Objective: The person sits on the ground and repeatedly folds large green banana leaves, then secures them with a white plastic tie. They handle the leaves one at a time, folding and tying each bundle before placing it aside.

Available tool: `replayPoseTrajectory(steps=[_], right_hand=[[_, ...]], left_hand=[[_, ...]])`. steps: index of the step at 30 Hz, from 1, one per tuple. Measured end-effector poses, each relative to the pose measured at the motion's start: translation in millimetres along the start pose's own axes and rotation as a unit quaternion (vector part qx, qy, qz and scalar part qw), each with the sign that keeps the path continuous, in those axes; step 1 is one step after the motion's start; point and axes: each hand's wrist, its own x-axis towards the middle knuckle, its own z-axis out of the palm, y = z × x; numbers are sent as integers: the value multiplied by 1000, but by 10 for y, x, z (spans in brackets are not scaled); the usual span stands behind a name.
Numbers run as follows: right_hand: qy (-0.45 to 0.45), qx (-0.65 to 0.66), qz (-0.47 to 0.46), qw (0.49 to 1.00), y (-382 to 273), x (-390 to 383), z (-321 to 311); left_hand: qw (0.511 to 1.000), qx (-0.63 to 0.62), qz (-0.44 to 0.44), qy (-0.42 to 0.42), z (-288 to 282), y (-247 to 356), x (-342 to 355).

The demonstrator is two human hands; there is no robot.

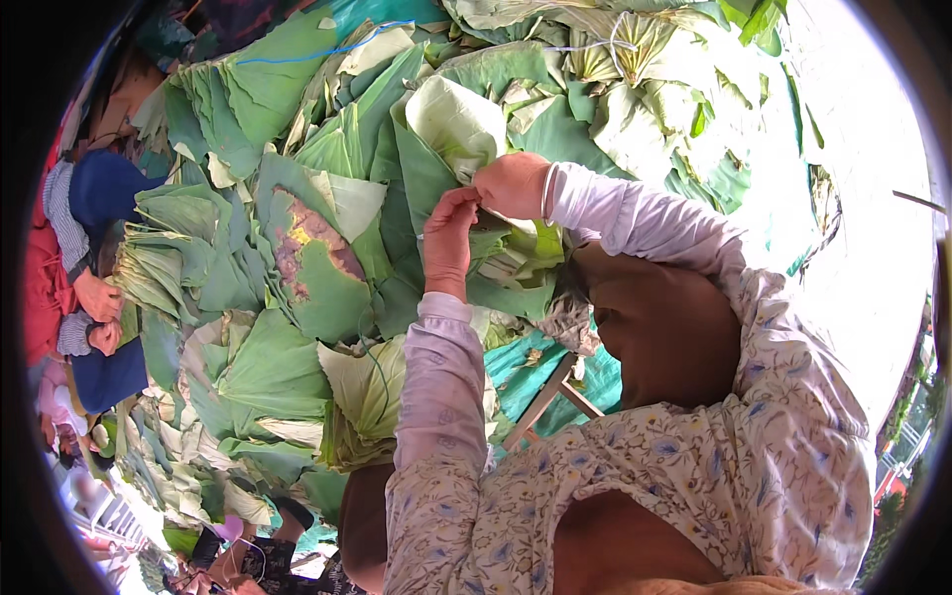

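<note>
Large green lotus leaves, many folded into flat fans, cover the ground before me. A folded leaf with a pale, curled inner face [458, 124] rises just beyond my hands, its narrow end running down to my fingers. My right hand [511, 185], with a pale bangle at the wrist, is closed at that narrow end. Close against it, the fingertips of my left hand [448, 243] are pinched together; whatever lies between them is too small to make out. Below my hands lies another bundle of folded leaves [521, 263].
A fan-shaped stack [238, 104] with blue string lies far left. A leaf with a brown, yellowed patch [307, 243] is left of my hands. Another person's hands [99, 297] are by a leaf bundle at the left edge. Wooden legs [550, 397] stand on a green sheet near my knees.
</note>
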Motion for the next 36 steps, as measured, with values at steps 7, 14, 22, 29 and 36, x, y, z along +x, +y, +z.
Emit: replayPoseTrajectory(steps=[7,14,22,29,36], right_hand=[[79,92,-40,992,149,39,104],[68,283,-112,950,305,225,181],[-32,223,-98,969,463,299,284],[13,234,-90,968,388,267,343],[-42,187,-83,978,445,366,346]], left_hand=[[940,316,123,-38,121,-31,45],[984,175,28,-27,27,-14,10],[980,176,-8,88,79,85,-91],[975,146,-45,160,178,159,-19],[885,451,114,3,91,210,-50]])
